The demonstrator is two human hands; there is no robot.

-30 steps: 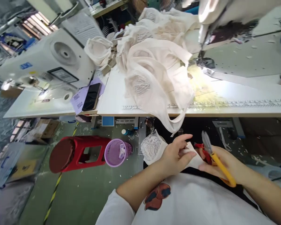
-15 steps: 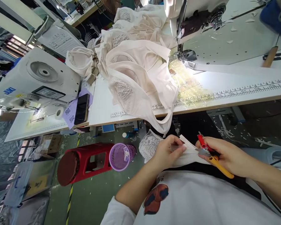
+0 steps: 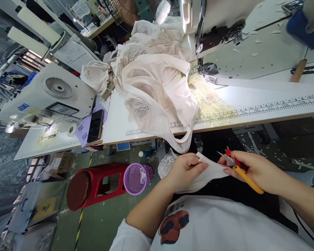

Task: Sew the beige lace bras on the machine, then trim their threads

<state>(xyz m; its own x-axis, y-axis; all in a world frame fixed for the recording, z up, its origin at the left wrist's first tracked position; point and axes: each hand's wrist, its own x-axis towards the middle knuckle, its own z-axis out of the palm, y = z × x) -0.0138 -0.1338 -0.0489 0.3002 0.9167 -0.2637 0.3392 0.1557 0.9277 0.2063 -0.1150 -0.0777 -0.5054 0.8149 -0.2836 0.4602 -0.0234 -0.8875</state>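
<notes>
Over my lap, my left hand [image 3: 187, 171] pinches the edge of a cream bra [image 3: 211, 170] between thumb and fingers. The bra's lace cup [image 3: 166, 165] hangs at the left of that hand, partly hidden behind it. My right hand [image 3: 259, 171] wraps round a pair of scissors [image 3: 247, 179] with one yellow and one red handle. Their blades are tilted up and left, above the cloth. Its thumb and finger also reach the right end of the bra's edge, though I cannot tell how firmly they grip it.
More cream bras [image 3: 157, 90] are heaped on the sewing table [image 3: 264, 109], one strap hanging over its edge. A sewing machine [image 3: 225, 42] stands behind, another [image 3: 49, 94] at left. A phone [image 3: 95, 126] lies near the edge. Below are a purple basket [image 3: 135, 178] and red stool [image 3: 102, 183].
The scissor blades have come up off the cloth and now point up and left. My right fingertips have moved onto the bra's edge. The whole view has shifted slightly.
</notes>
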